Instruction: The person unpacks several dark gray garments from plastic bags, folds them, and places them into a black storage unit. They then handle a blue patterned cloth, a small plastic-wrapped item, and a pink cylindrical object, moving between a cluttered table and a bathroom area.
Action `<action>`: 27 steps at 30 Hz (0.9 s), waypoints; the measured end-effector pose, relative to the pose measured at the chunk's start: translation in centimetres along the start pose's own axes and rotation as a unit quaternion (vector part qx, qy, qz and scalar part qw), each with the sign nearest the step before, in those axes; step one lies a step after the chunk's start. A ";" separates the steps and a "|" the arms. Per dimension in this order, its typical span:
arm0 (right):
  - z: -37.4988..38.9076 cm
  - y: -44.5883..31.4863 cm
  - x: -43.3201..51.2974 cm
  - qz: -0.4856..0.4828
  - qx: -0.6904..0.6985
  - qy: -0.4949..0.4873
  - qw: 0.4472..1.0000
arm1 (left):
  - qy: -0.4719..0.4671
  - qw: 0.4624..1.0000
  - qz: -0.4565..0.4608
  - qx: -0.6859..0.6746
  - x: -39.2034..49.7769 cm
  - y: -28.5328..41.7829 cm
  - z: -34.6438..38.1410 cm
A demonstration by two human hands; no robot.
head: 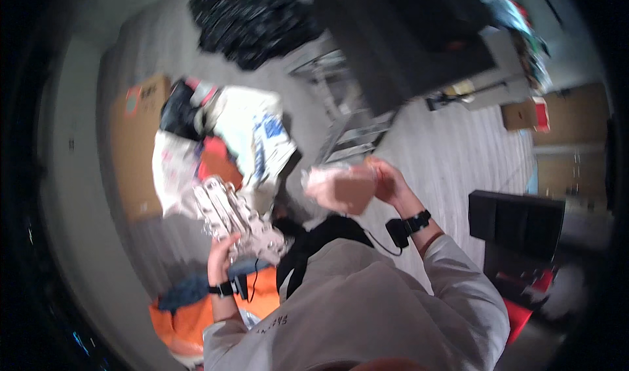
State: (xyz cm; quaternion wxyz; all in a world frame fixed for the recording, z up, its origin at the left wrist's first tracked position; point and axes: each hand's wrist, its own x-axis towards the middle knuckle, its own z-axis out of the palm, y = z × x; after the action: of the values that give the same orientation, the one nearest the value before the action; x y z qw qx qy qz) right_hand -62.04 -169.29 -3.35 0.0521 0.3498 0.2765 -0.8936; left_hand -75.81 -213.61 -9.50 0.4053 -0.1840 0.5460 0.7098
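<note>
My left hand (222, 257) grips a bundle of pale pinkish pieces in clear plastic (236, 218), whose exact kind I cannot tell. In my right hand (389, 180) is a pinkish item with a clear plastic wrap (344, 189), held out in front of my body; blur hides its details. The two hands are well apart. Beyond the left-hand bundle lie a red and orange item (218, 162) and a large white sack with blue printing (250, 130). Both wrists wear black straps with small devices and cables.
A cardboard box (142, 150) leans at the left beside a white bag (174, 169). Black plastic bags (250, 27) lie on the floor ahead. A dark table (408, 51) with a metal frame is at upper right. An orange bag (186, 322) stands at lower left, a black box (516, 223) at right.
</note>
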 end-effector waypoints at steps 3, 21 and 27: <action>-8.0 -2.3 -11.5 -0.125 0.021 -0.043 0.991 | -0.106 0.959 -0.083 0.251 0.8 0.0 8.3; -41.5 4.0 -50.0 -0.646 0.362 0.183 0.647 | -0.422 0.816 -0.076 0.387 2.2 -25.4 67.9; -46.5 -0.4 -52.4 -0.706 0.336 0.220 0.584 | -0.490 0.787 -0.188 0.323 0.7 -31.5 81.3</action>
State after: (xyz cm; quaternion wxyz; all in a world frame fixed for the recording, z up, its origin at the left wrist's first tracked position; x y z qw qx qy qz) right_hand 4.86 -149.58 3.11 -0.7785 0.2229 0.1191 -0.5745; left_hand -37.04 -135.82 -2.36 0.7798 0.2314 0.4260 0.3961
